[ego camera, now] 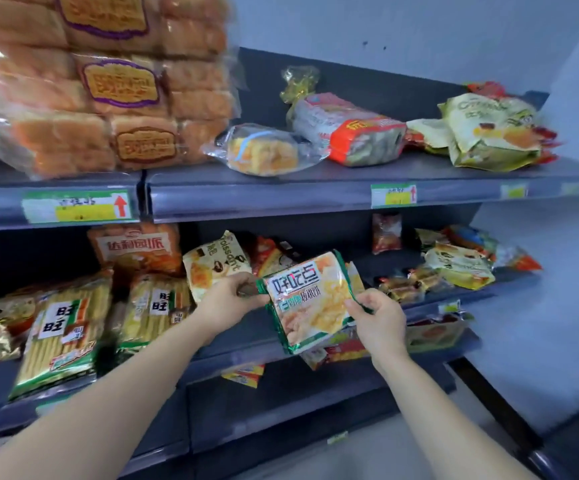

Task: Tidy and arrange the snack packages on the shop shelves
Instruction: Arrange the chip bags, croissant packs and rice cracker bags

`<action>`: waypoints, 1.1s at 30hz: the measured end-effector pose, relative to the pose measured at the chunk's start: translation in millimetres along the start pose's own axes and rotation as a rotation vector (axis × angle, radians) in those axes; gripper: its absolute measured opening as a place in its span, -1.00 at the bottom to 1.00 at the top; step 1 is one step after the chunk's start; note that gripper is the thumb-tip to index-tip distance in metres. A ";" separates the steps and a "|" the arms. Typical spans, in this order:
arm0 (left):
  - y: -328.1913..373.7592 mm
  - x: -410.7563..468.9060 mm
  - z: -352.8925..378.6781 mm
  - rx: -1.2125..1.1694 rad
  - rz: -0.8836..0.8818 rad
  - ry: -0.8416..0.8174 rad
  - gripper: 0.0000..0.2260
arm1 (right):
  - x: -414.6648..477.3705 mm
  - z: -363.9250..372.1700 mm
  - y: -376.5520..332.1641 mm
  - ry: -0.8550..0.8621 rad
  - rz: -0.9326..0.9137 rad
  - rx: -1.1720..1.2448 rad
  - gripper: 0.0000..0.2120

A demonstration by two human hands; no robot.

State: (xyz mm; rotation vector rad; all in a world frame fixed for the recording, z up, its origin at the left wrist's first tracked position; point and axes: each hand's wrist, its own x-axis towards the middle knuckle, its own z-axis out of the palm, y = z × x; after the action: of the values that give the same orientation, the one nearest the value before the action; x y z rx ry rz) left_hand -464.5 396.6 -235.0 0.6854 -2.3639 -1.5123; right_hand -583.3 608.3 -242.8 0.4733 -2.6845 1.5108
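Biscuit packet (pixel 310 301) hangs before the middle shelf (pixel 246 337), fingers (pixel 352 304) of my left hand (pixel 227 301) and right hand (pixel 380 318) pinching its side edges. I'd stand it upright right of the croissant bag (pixel 213 263), seemingly a gap.

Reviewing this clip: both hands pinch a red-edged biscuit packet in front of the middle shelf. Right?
Not quite: the biscuit packet is green-edged, not red-edged. The head view shows the left hand and the right hand pinching it in front of the middle shelf.

Glossy plastic biscuit pack (pixel 310 303); matt grey metal shelf (pixel 281 188).
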 end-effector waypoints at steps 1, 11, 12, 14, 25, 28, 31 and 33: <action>0.0 9.6 10.8 -0.036 -0.020 0.014 -0.78 | 8.4 -3.8 7.0 0.037 0.032 0.016 -0.91; 7.5 125.0 107.7 0.120 -0.124 -0.097 -0.71 | 127.1 -22.2 62.6 0.166 0.250 0.114 -0.86; 7.2 134.7 114.6 0.173 -0.136 -0.113 -0.69 | 137.6 -22.8 66.2 0.176 0.258 0.117 -0.84; 6.0 152.1 124.8 0.285 -0.149 -0.132 -0.62 | 155.6 -21.1 75.2 0.172 0.277 0.122 -0.79; -3.5 197.4 157.8 0.298 -0.317 -0.209 -0.87 | 217.5 20.1 127.7 -0.070 0.375 0.025 -0.82; -3.0 194.4 164.5 0.357 -0.286 -0.125 -0.71 | 232.5 24.0 134.7 -0.142 0.375 0.016 -0.81; -11.7 190.6 165.5 0.457 -0.265 0.219 -0.71 | 245.2 26.1 141.0 -0.189 0.336 0.010 -0.81; -20.3 187.7 165.7 0.543 -0.357 0.445 -0.65 | 250.3 28.8 145.1 -0.224 0.319 0.014 -0.81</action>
State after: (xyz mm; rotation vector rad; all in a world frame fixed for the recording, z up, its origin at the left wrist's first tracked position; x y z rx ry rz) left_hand -694.7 423.1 -331.9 1.4581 -2.3658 -0.6812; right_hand -858.1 592.0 -336.4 0.2327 -3.0452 1.6389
